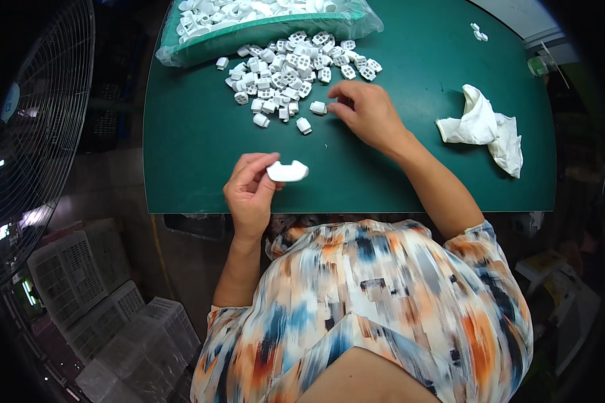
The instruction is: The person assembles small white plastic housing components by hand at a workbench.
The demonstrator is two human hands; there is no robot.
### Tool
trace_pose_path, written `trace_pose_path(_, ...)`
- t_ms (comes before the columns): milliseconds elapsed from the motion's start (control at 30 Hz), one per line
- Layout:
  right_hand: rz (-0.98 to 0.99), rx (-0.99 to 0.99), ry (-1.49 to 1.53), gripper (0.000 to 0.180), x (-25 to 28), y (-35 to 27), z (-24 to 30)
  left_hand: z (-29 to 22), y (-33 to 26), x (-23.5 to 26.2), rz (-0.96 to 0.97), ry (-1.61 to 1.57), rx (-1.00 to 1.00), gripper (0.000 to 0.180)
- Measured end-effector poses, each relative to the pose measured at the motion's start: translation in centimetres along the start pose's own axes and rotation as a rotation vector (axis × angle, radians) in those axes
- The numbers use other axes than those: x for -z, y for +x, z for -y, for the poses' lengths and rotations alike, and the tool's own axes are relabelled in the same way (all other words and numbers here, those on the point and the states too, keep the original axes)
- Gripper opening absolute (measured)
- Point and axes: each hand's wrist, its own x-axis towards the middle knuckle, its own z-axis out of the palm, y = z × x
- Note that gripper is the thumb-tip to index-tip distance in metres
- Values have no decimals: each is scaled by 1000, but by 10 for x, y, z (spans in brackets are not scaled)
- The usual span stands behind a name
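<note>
My left hand (250,191) is closed in a pinch on a white curved plastic part (288,172), held above the front of the green table. The part has a notch in its upper side. Further off, my right hand (366,113) has thumb and forefinger apart, with their tips right beside a small white plastic block (318,107). Whether the thumb touches that block I cannot tell. Just past it lies a heap of similar small white blocks (275,75), some showing square holes. Another loose block (304,126) sits nearer to me.
A green tray (262,31) lined with clear plastic holds many white parts at the back. White gloves (474,121) lie on the table (396,181) at the right. A few small white pieces (478,32) rest at the far right. A large fan (40,121) stands left, above plastic crates (77,269).
</note>
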Motion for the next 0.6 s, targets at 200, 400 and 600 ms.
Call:
trace_pose_path(200, 8, 147, -50, 20, -16, -1, 4, 6, 0, 6, -178, -183, 30, 20)
trace_pose_path(400, 82, 202, -109, 28, -14, 7, -7, 4, 12, -2, -213, -530, 185, 19)
trace_pose_path(600, 41, 139, 411, 22, 5, -28, 14, -10, 21, -40, -214, -632, 170, 18)
